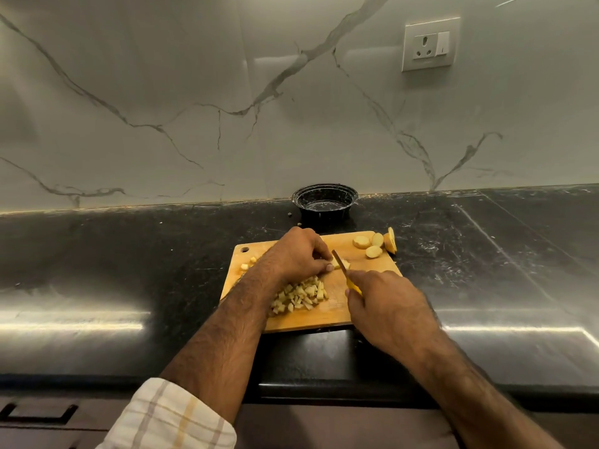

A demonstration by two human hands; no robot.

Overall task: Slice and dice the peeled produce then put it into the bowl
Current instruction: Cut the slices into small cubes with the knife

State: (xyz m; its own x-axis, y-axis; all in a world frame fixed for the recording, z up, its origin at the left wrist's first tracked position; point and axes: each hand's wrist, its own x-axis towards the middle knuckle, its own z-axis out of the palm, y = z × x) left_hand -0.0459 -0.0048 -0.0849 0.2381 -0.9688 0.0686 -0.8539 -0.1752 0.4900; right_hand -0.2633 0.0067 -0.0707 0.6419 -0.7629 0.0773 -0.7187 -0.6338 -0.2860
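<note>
Knife (pixel 339 262) sits in the right hand (pixel 389 311), grip closed round the yellow handle, blade angled away from the body and down onto the piece being cut. Left hand (pixel 299 254) has its grip closed on that piece (pixel 344 264), fingertips pinching it right beside the blade; it's mostly hidden under the fingers, so I can't tell how much is left.

To do this cut well, I'd say: curl the left fingertips back and let the knuckles guide the blade, since the margin looks thin. Keep the flat face of the piece down on the cutting board (pixel 337 314) so it can't roll. Short, straight strokes, same spacing as the existing dice.

Diced pile (pixel 301 294) lies on the board just toward the body from the left hand, a few stray cubes (pixel 247 264) at the board's far left. Uncut slices (pixel 372 246) wait at the far right corner, one leaning on the board's edge and at risk of dropping onto the bench (pixel 129 270).

Bowl (pixel 325 202) stands on the bench just beyond the board, against the wall, with nothing visible in it. Judged from that, roughly midway: more dicing, then the transfer.
</note>
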